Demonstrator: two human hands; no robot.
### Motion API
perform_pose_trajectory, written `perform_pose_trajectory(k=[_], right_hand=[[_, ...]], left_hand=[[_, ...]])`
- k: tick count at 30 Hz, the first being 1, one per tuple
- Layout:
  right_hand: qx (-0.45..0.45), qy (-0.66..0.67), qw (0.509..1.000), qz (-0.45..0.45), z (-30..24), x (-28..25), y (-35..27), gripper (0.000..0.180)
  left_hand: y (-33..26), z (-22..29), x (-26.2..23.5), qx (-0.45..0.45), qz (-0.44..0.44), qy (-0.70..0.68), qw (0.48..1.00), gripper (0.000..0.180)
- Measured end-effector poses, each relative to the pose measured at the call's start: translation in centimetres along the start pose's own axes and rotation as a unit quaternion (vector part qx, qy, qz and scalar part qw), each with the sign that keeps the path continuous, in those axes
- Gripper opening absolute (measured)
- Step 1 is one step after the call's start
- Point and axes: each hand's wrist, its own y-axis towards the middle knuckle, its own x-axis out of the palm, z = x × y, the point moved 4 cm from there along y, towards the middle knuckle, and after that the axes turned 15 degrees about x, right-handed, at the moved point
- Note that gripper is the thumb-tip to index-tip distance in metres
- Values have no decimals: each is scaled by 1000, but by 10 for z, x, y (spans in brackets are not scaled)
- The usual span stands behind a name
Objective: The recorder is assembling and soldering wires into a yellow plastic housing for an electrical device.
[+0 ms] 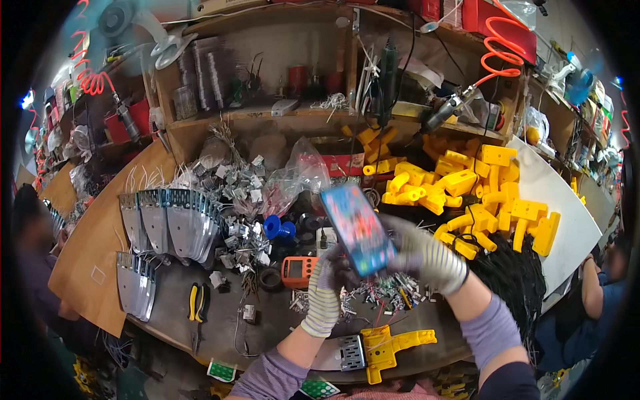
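A smartphone point(359, 230) with a lit, colourful screen is tilted above the middle of the bench. Along its lower left edge, my left hand point(325, 293) grips it in a striped glove with dark fingers. My right hand point(423, 253), gloved alike, closes on the phone's right side; its fingers are blurred and partly hidden. Under the hands lies a pile of small metal and white parts point(393, 293). Between my forearms sits a yellow plastic housing point(380, 350) joined to a perforated metal plate point(351, 352). An orange-framed meter point(298, 272) stands beside my left hand.
Shaped metal plates point(190, 223) with wires stand at left, near yellow-handled pliers point(195, 310). Small metal parts point(243, 180) and a blue spool point(279, 229) lie left of centre. Yellow housings point(467, 187) and black cables point(510, 287) fill the right. A power screwdriver point(450, 110) hangs above.
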Motion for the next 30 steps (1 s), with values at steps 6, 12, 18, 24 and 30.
perform_pose_trajectory(k=[6, 12, 18, 24, 30], right_hand=[[-47, 97, 991, 81, -71, -30, 126, 41], [-39, 124, 985, 112, -92, -55, 281, 28], [-119, 191, 949, 223, -75, -72, 310, 38], [-102, 67, 984, 130, -61, -63, 206, 36], [-26, -202, 970, 135, -8, -15, 10, 31]], left_hand=[[-7, 4, 6, -22, -34, 102, 994, 60], [-22, 0, 5, -58, -64, 110, 990, 54], [-23, -2, 11, -71, -76, 92, 990, 53], [-17, -3, 11, -83, -40, 135, 986, 53], [-12, 12, 22, -42, -89, 153, 983, 32]])
